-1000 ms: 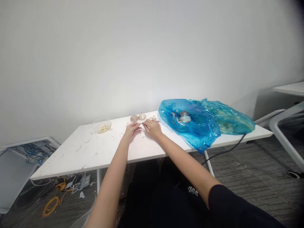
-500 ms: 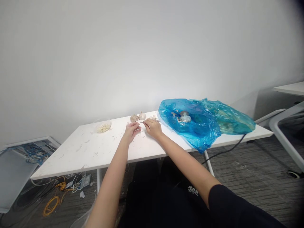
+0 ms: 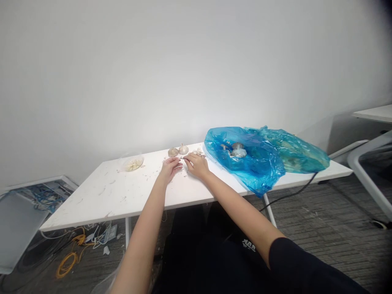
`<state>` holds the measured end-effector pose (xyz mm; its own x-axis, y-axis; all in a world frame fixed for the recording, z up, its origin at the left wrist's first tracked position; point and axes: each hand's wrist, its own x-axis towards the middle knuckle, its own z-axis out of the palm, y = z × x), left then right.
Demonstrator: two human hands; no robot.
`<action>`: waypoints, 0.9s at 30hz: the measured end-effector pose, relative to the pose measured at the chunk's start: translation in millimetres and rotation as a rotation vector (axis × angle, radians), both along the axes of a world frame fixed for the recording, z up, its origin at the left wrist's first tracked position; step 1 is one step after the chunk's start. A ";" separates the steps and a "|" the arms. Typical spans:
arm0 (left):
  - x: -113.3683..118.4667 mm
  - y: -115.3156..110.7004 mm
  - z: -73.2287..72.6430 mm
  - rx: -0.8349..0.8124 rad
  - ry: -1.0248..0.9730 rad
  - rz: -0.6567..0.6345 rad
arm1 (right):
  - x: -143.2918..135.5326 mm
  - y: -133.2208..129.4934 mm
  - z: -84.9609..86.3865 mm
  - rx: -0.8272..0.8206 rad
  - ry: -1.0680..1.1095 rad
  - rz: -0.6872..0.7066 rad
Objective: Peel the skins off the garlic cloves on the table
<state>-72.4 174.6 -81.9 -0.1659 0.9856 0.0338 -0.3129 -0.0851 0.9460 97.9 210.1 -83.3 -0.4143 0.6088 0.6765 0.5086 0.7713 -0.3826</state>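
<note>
Close together over the white table point(image 3: 183, 190), my left hand point(image 3: 169, 169) and my right hand point(image 3: 197, 165) nearly meet at the fingertips. A small, dark, thin piece point(image 3: 183, 158) shows at the pinched fingers of my right hand; its kind is too small to make out. My left thumb and fingers are closed in a pinch, and what they hold is hidden. Just beyond my hands sit two whole garlic bulbs point(image 3: 173, 152), side by side. Papery garlic skins point(image 3: 199, 152) lie past my right hand.
To the left stands a clear bowl point(image 3: 124, 166) of peeled garlic cloves point(image 3: 133, 164). A blue plastic bag point(image 3: 257, 171) on the right lies open around garlic bulbs point(image 3: 238, 151); a greenish bag point(image 3: 303, 155) is behind it. Skin scraps dot the table. Cables point(image 3: 65, 263) lie on the floor.
My hands stay in almost the same place. The fingertips have shifted slightly, with the small dark piece now nearer my left fingertips.
</note>
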 end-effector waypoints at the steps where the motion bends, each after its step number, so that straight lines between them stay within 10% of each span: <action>1: 0.3 -0.3 0.2 0.002 0.004 0.002 | 0.0 0.0 -0.1 -0.003 0.000 -0.001; 27: 9.0 -2.9 3.5 0.080 0.154 0.141 | -1.6 4.9 -2.6 -0.025 -0.040 0.007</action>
